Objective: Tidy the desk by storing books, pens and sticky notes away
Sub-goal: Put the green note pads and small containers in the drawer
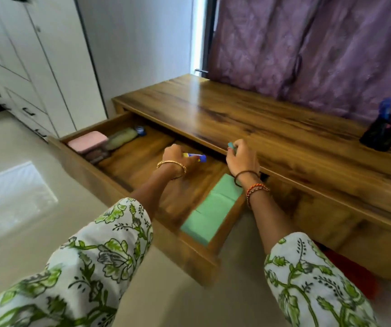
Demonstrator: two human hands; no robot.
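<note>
A wooden desk (272, 128) has its wide drawer (90, 168) pulled out. My left hand (178, 156) reaches into the drawer's middle and grips a blue-and-yellow glue stick or marker (195, 157). My right hand (241, 159) is at the desk's front edge above the drawer, fingers closed on a small teal object (231, 145); what it is I cannot tell. Green sticky-note pads (213, 208) lie in a row at the drawer's right end. A black pen holder (382, 135) with blue pens stands on the desk's right.
At the drawer's left end lie a pink case (88, 140), a darker case under it, and a pale bottle (121, 138) with a blue cap. White cabinets (24, 67) stand at the left, a purple curtain (319, 48) behind the desk.
</note>
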